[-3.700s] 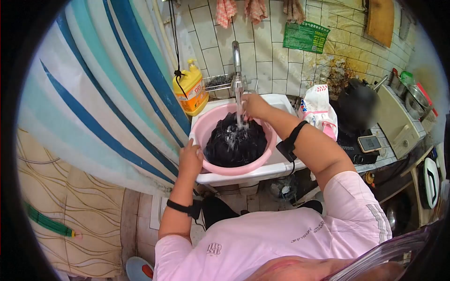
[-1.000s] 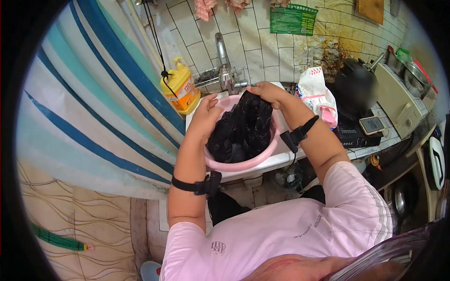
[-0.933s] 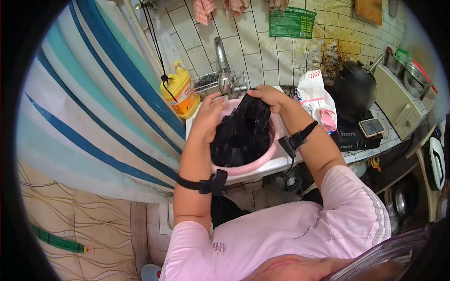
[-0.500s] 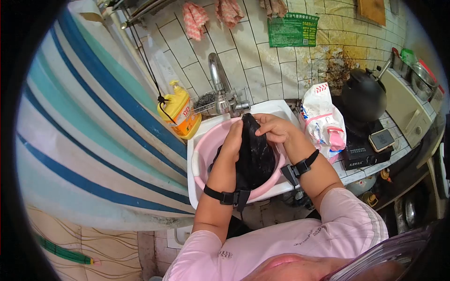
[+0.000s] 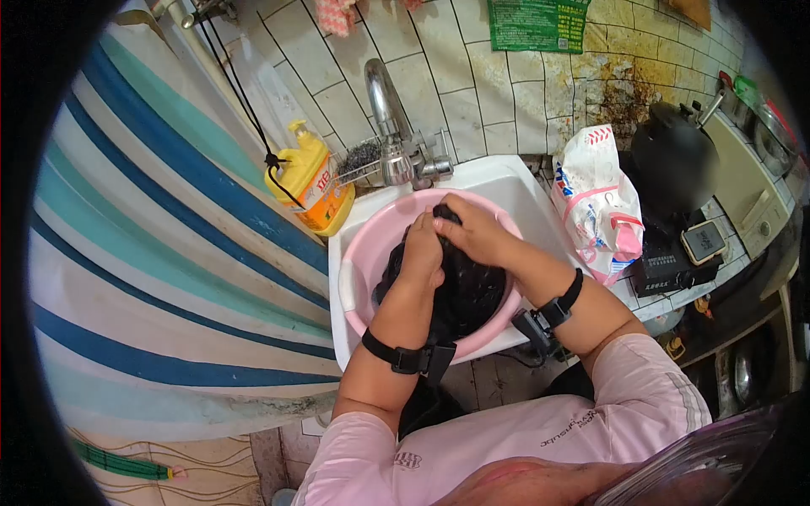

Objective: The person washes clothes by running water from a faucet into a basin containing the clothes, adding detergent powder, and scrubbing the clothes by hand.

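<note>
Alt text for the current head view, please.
Bare left hand and bare right hand together hold bunched black cloth in a round pink plastic basin on a white sink. Behind stands a curved chrome faucet; a yellow pump jug sits left, a white-and-pink bag right.

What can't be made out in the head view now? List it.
All in the head view:
Pink basin, floor: mostly hidden by black fabric.
That fabric's upper part: partly covered by left hand and right hand.
Red-checked cloth: cut off by the top edge.
Black pot, right side: blurred.
</note>
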{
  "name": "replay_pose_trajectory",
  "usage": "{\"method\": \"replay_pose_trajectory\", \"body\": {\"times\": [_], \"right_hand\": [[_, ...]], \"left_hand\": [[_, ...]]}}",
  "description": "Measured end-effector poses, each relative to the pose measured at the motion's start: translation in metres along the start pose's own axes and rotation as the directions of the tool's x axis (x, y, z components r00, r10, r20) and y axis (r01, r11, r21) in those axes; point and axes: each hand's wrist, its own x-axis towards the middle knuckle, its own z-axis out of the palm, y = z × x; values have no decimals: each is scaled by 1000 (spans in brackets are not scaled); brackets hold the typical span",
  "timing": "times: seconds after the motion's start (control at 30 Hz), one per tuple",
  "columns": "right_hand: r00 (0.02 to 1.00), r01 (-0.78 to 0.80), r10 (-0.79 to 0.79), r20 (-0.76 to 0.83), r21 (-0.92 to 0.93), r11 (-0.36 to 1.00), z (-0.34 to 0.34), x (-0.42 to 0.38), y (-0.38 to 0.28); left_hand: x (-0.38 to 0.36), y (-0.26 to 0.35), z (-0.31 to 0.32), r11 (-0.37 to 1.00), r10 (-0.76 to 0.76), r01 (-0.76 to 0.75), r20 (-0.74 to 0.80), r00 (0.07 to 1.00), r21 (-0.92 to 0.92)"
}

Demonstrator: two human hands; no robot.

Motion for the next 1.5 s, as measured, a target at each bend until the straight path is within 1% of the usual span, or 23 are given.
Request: {"method": "replay_pose_trajectory", "body": {"times": [0.07,0.1,0.17,0.2,0.27,0.3,0.37,0.4,0.43,0.5,0.57,0.63,0.7,0.73,0.77,0.83,0.87,0.97,1.03,1.07,1.23,1.3,1.5], "right_hand": [[993,-113,112,-28,-43,993,-7,9,15],[975,-216,212,-65,-81,973,-10,12,22],[976,-198,189,-105,-86,976,-5,6,32],[981,-168,163,-105,-44,985,-5,4,26],[985,-134,134,-108,1,991,-1,0,14],[995,-37,34,-89,-32,999,-1,-2,2],[996,57,-61,-65,-60,997,-3,0,2],[992,-87,83,-94,-41,995,-8,6,14],[967,-224,221,-124,-18,974,-12,10,21],[955,-284,282,-91,-18,959,-14,8,30],[920,-363,386,-63,227,904,-9,4,38],[900,-399,433,-44,315,861,-14,3,35],[876,-438,482,-16,393,809,-15,4,40],[892,-421,451,-28,312,851,-13,5,50],[906,-404,422,-34,231,885,-11,5,60],[903,-403,428,-18,302,864,-5,6,68],[906,-389,424,-11,374,842,-2,5,71],[906,-402,422,-31,245,882,-7,5,62],[891,-433,454,-9,287,855,-11,3,48],[889,-435,457,5,315,843,-8,2,50],[873,-467,485,54,376,800,-9,3,49],[823,-535,551,136,509,674,-13,2,42],[847,-525,480,228,501,688,-18,1,40]], "left_hand": [[2,-9,0,995,46,-42,-43,998,95],[5,-11,-2,986,32,-35,19,999,164],[10,-14,-5,953,-5,-40,146,989,301],[8,-11,-1,953,-5,-40,148,989,301],[3,-5,3,990,-101,100,9,995,99],[7,-10,0,990,-100,98,8,995,102],[15,-23,-6,997,60,-61,30,998,37],[-4,-2,4,998,-62,60,110,992,29],[-3,-6,3,998,-65,62,110,992,31],[1,-7,2,989,40,-72,244,969,126],[2,3,-4,978,105,-142,222,969,156],[-6,17,-5,961,158,-199,208,965,193],[-17,27,-2,663,506,-595,313,804,455],[-23,33,1,761,461,-562,339,820,325],[-29,38,5,768,453,-553,336,825,322],[-37,45,11,837,471,-546,463,751,33],[-36,47,10,847,460,-531,458,761,32],[-31,51,6,806,480,-588,516,709,59],[-33,55,9,829,533,-542,490,690,-137],[-31,58,5,833,519,-528,561,645,-164],[-29,55,4,792,579,-583,529,621,-182],[-30,55,4,755,610,-645,485,627,-115],[-26,63,-11,774,599,-626,430,676,-95]]}}
